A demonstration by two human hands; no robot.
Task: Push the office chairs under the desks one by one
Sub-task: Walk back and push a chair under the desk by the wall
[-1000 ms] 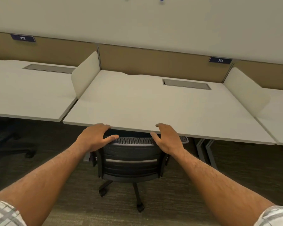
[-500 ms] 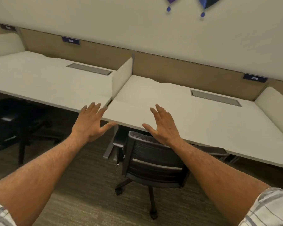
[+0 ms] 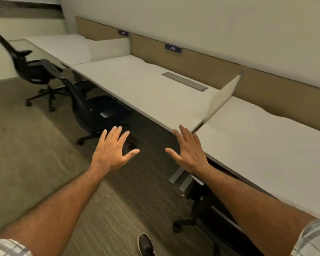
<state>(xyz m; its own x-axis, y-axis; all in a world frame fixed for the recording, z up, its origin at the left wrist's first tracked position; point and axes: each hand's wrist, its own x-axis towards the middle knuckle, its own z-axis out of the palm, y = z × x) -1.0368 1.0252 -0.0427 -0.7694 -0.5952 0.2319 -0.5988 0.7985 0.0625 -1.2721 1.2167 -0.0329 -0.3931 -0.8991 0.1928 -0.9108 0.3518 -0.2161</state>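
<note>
Both hands spread wide and empty above the carpet, beside the bench row.

The left hand (image 3: pixel 113 151) and right hand (image 3: pixel 187 152) hover palm down, fingers splayed, touching nothing. Below the right forearm, a chair (image 3: pixel 201 204) sits tucked under the bench (image 3: pixel 257 145). Beyond the left hand, a second chair (image 3: pixel 85 106) stands partly under the bench, and a third (image 3: pixel 29 69) stands well clear of it.

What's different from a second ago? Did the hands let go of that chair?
Yes. Both the left hand and right hand released the chair's backrest and now hang open in the air. The view swung left toward the next chair, which stands out from its desk. The pushed chair stays tucked under.
</note>
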